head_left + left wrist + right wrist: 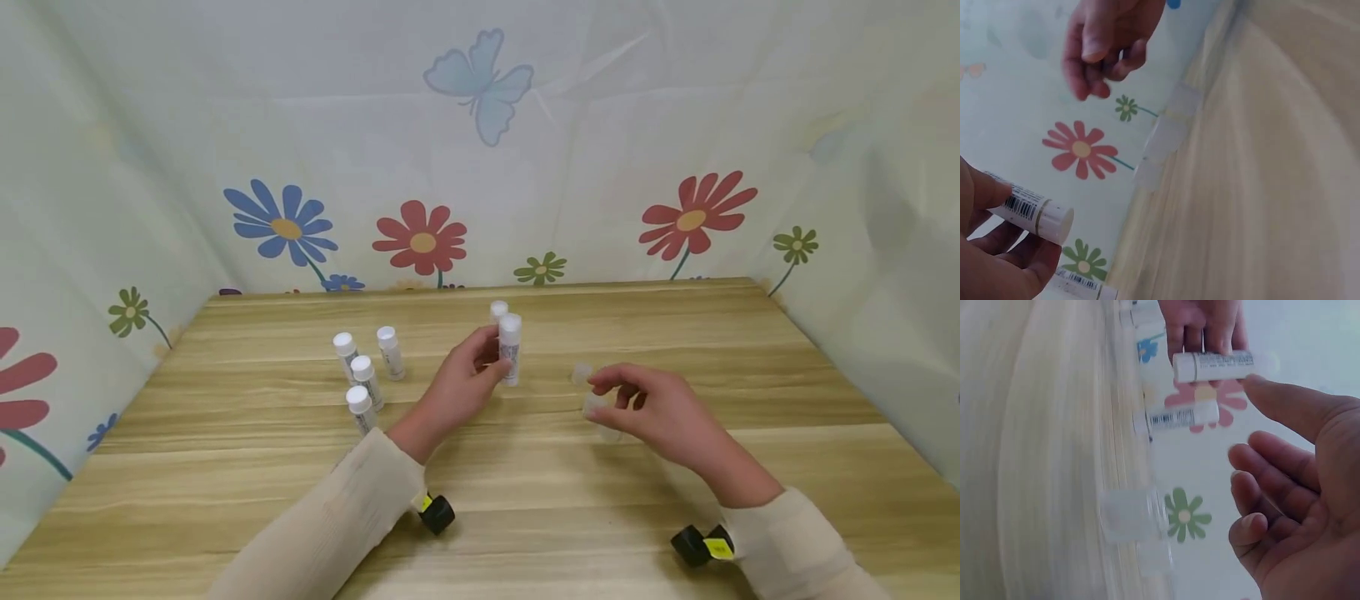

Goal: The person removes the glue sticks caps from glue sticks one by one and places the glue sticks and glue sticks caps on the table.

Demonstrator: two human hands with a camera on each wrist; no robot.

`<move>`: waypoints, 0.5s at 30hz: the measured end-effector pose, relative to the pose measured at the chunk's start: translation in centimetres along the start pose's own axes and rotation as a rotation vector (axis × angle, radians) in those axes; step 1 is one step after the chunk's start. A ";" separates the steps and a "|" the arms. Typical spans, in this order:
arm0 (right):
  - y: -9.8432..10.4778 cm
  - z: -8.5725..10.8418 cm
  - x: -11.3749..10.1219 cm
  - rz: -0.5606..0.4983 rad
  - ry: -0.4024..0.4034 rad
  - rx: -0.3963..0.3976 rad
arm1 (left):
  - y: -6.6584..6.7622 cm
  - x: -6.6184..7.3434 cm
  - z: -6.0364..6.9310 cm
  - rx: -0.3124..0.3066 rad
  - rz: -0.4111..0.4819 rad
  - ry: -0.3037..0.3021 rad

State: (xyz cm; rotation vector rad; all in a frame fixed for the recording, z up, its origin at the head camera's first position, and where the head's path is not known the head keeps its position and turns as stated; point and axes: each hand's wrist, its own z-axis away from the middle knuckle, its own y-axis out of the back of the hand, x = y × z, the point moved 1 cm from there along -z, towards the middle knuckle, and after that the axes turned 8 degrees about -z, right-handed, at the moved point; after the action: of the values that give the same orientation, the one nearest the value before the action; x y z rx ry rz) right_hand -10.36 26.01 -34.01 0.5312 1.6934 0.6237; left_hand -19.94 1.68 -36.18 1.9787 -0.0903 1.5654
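My left hand grips a white glue stick upright, its thumb and fingers round the printed barrel. Just behind it stands another white glue stick, partly hidden by the held one. My right hand hovers at the right with loosely bent fingers and holds nothing, as the right wrist view confirms. Beside its fingertips are several small translucent caps, partly covered by the hand in the head view. In the right wrist view the caps stand apart from the fingers.
Several more white glue sticks stand grouped on the wooden table, left of the left forearm. A flower-printed curtain hangs along the table's back and sides. Black wrist devices are strapped below both sleeves.
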 end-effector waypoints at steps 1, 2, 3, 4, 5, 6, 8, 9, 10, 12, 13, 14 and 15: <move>-0.2 0.0 -0.2 -0.005 0.007 0.010 | -0.1 0.0 0.4 -0.019 0.003 -0.006; -0.3 0.0 -0.3 -0.015 0.019 0.015 | -0.2 0.1 0.8 -0.037 0.005 -0.012; -0.5 0.1 -0.5 -0.024 0.023 0.021 | -0.3 0.1 1.3 -0.057 0.009 -0.021; -0.6 0.1 -0.6 -0.030 0.031 0.024 | -0.4 0.1 1.7 -0.076 0.014 -0.031; -0.7 0.1 -0.8 -0.037 0.035 0.023 | -0.4 0.1 2.2 -0.093 0.015 -0.037; -0.9 0.2 -1.0 -0.043 0.037 0.022 | -0.5 0.1 2.7 -0.108 0.013 -0.045; -1.0 0.2 -1.4 -0.058 0.040 0.016 | -0.6 0.2 3.7 -0.131 0.010 -0.064; -1.0 0.3 -1.6 -0.063 0.035 0.014 | -0.7 0.2 4.0 -0.142 0.012 -0.071; -1.1 0.4 -1.8 -0.067 0.034 0.011 | -0.8 0.1 4.3 -0.151 0.013 -0.079; -1.2 0.6 -2.2 -0.085 0.039 0.003 | -1.0 0.1 5.0 -0.174 0.021 -0.087; -1.3 0.7 -2.3 -0.098 0.042 -0.001 | -1.2 0.1 5.2 -0.187 0.027 -0.093; -1.4 0.8 -2.5 -0.109 0.047 -0.005 | -1.3 0.0 5.5 -0.200 0.034 -0.100; -1.5 0.9 -2.7 -0.121 0.051 -0.009 | -1.4 0.0 5.8 -0.213 0.037 -0.109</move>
State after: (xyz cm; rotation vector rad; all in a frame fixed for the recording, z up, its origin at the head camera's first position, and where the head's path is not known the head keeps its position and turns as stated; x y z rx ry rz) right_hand -8.93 23.27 -33.21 0.4059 1.7562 0.5611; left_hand -14.39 -0.04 -37.39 1.9022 -0.3263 1.4070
